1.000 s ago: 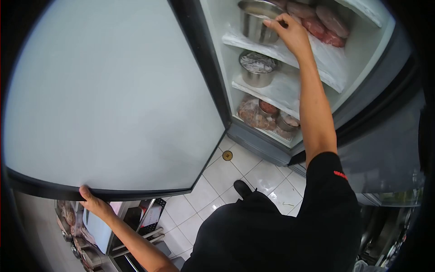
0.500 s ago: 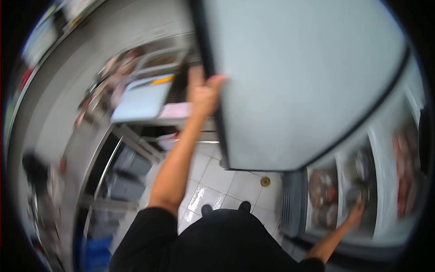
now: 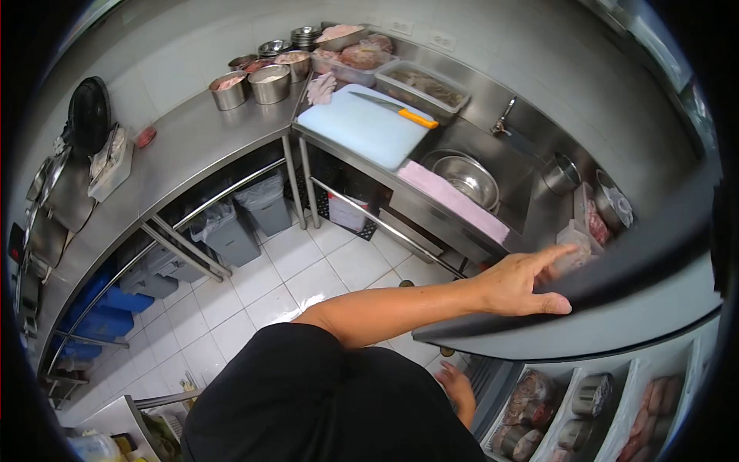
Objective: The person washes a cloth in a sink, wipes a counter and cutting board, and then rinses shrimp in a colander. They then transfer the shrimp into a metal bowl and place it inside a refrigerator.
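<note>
My left hand (image 3: 519, 283) is at the dark edge of the fridge door (image 3: 493, 346), thumb on one side and fingers reaching over the other. The door stands partly open across the right side of the view. My right hand (image 3: 457, 389) hangs low beside my body, near the grey fridge frame (image 3: 483, 389). Its fingers are apart, and I see nothing in it. Behind the door, white-walled compartments hold bagged meat (image 3: 530, 396), metal containers (image 3: 591, 394) and long pieces of meat (image 3: 654, 404).
A steel counter (image 3: 181, 146) carries metal pots of meat (image 3: 229, 91). Beyond my left arm, a cutting board (image 3: 362, 127) bears an orange-handled knife (image 3: 416, 118). A pink cloth (image 3: 454, 200) lies along the sink's front edge, before a metal bowl (image 3: 466, 181). Grey bins (image 3: 231, 239) stand underneath.
The view has swung left, showing more of the counters. My right hand has come out of the fridge compartment. My left hand stays at the door edge, which now appears lower and further right.
</note>
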The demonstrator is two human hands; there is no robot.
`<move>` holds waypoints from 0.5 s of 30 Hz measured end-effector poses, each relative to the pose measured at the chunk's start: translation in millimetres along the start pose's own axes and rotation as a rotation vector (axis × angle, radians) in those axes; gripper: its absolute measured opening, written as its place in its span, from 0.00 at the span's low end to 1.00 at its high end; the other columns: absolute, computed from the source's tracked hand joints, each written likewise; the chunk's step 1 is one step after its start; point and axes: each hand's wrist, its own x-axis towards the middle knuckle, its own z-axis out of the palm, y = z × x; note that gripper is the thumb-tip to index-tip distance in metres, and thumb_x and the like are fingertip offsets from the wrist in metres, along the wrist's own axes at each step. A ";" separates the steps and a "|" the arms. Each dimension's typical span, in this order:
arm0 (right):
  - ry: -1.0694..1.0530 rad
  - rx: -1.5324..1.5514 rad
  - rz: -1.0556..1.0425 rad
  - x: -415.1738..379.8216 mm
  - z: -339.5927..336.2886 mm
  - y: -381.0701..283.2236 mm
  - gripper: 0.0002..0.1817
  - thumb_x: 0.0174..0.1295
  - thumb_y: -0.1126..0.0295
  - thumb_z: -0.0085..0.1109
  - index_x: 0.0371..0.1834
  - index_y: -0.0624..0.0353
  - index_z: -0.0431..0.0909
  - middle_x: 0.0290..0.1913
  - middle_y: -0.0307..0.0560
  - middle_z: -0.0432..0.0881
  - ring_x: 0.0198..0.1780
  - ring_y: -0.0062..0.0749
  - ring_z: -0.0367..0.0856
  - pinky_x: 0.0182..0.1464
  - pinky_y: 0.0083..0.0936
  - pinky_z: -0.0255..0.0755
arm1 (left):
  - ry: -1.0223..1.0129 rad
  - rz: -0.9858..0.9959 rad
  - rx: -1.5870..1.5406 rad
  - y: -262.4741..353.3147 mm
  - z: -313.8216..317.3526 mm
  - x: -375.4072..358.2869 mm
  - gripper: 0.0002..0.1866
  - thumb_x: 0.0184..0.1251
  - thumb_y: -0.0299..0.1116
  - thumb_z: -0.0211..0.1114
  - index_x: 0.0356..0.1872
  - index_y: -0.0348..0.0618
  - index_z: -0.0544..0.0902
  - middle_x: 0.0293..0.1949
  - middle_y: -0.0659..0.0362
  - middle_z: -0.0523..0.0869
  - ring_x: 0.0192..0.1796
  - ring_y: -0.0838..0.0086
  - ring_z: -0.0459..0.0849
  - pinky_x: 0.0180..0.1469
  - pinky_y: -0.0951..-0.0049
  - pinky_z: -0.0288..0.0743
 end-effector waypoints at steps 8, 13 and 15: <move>0.263 0.152 -0.029 41.8 67.4 -38.3 0.50 0.60 0.56 0.66 0.78 0.61 0.44 0.75 0.69 0.56 0.73 0.58 0.62 0.70 0.38 0.61 | -0.279 -0.444 0.374 -133.0 -107.8 -134.3 0.34 0.67 0.60 0.58 0.67 0.49 0.73 0.52 0.48 0.86 0.53 0.53 0.85 0.56 0.60 0.76; 0.897 0.183 0.537 -10.3 10.2 34.0 0.54 0.58 0.57 0.69 0.78 0.67 0.42 0.72 0.72 0.60 0.73 0.56 0.62 0.71 0.34 0.58 | 0.336 -0.829 0.641 -339.8 -187.2 -418.6 0.32 0.64 0.55 0.63 0.60 0.38 0.77 0.46 0.46 0.87 0.47 0.54 0.86 0.48 0.59 0.80; 1.083 0.281 0.614 -54.6 -29.6 38.2 0.51 0.60 0.55 0.66 0.78 0.64 0.44 0.70 0.71 0.63 0.72 0.58 0.64 0.70 0.36 0.60 | 0.828 -1.506 -0.126 -333.6 -182.8 -533.3 0.25 0.68 0.59 0.60 0.38 0.43 0.82 0.24 0.58 0.80 0.24 0.69 0.78 0.22 0.67 0.72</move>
